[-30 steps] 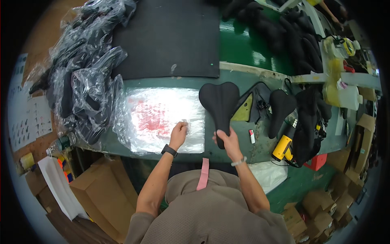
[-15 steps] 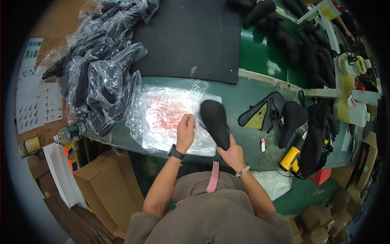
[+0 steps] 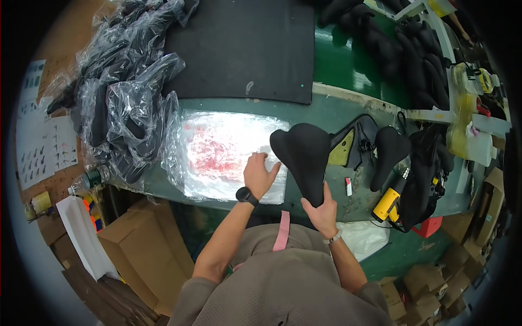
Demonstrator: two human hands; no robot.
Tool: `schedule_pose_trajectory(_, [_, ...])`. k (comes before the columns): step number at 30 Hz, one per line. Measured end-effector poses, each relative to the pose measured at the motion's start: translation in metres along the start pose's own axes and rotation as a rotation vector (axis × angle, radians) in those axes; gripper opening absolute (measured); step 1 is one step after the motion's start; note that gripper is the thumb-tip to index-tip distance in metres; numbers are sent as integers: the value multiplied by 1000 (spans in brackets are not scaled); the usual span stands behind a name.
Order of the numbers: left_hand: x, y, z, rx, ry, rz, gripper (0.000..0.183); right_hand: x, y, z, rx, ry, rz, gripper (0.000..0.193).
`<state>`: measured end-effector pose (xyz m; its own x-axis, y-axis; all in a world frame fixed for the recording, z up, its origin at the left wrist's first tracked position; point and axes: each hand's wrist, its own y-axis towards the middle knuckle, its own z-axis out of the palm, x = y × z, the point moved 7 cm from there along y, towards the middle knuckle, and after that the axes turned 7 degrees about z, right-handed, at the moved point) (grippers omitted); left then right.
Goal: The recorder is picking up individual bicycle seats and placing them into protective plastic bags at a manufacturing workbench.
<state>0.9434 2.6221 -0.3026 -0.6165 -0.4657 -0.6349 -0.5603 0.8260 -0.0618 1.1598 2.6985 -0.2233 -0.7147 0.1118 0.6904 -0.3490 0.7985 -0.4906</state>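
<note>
My right hand grips the narrow nose of a black bicycle saddle, whose wide rear points away from me over the green table. My left hand, with a black watch on the wrist, rests flat with fingers spread on a stack of clear plastic bags with red print, right beside the saddle's left edge.
A heap of bagged black saddles lies at the left. A black foam mat covers the far table. More saddles and a yellow tool sit at the right. Further saddles lie beyond. Cardboard boxes stand below the table.
The saddle has swung from tilted over the bags to pointing straight away, a little to the right. My left hand stays on the plastic bags.
</note>
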Motion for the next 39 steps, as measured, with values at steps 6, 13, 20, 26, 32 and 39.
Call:
schedule_pose_trajectory(6, [21, 2, 34, 222, 128, 53, 25, -11, 4, -3, -22, 430, 238, 53])
schedule_pose_trajectory(13, [38, -15, 43, 162, -106, 44, 21, -36, 6, -17, -104, 197, 135, 63])
schedule_pose_trajectory(20, [102, -21, 44, 111, -483, -294, 24, -3, 15, 52, 98, -298, -244, 88])
schedule_pose_trajectory(26, [-58, -1, -72, -209, -315, 162, 13, -2, 15, 69, 166, -622, -186, 86])
schedule_pose_trajectory(32, [-81, -40, -92, 5, -30, 383, 18, 46, 27, 33, 619, 269, 152, 40])
schedule_pose_trajectory(39, [-128, -84, -78, 186, -488, 277, 23, 16, 46, 60, 340, 729, 253, 42])
